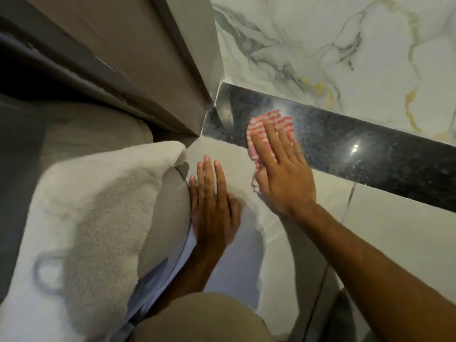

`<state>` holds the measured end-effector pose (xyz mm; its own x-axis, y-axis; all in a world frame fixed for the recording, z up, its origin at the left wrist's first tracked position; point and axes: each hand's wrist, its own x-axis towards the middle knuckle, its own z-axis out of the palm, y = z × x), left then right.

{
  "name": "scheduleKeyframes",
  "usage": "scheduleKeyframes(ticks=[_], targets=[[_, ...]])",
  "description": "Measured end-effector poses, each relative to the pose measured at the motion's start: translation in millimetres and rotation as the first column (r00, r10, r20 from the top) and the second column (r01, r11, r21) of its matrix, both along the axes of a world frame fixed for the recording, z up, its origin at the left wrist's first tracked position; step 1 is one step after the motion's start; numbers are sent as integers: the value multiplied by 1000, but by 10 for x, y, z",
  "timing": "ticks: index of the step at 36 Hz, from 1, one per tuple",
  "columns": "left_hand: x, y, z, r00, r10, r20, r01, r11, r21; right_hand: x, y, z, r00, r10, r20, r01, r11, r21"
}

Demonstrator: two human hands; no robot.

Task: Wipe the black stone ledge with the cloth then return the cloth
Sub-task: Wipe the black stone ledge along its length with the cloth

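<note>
Wiping the ledge, near its left end.

The right hand [281, 169] lies flat, fingers spread, pressing the cloth [261, 129] on the ledge [345, 144], toward 12 o'clock from the left hand [212, 206], which rests open and empty on pale tile (likely bracing). Next move, probably: sweep toward 3 o'clock, then return the cloth.

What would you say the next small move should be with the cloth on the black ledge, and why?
Probably slide the right hand and the pink-and-white cloth rightward along the black stone ledge. The cloth is pressed flat near the ledge's left end, so most of the ledge lies to the right. The left hand rests flat on the pale tile.
</note>
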<state>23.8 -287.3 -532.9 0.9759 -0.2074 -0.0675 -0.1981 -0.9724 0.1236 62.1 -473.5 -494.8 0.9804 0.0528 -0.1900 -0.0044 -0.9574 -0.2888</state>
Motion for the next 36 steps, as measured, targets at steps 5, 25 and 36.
scheduleKeyframes(ticks=[5,25,36], targets=[[21,7,-36,999,-31,-13,32,999,6,528,200,-54,973,-226,41,225,974,29],[-70,-166,9,988,-150,-23,150,988,39,290,-156,-171,964,-241,113,240,971,25],[-169,-353,21,971,-240,-1,240,971,-12,-824,-368,-118,967,-198,161,204,979,-18]])
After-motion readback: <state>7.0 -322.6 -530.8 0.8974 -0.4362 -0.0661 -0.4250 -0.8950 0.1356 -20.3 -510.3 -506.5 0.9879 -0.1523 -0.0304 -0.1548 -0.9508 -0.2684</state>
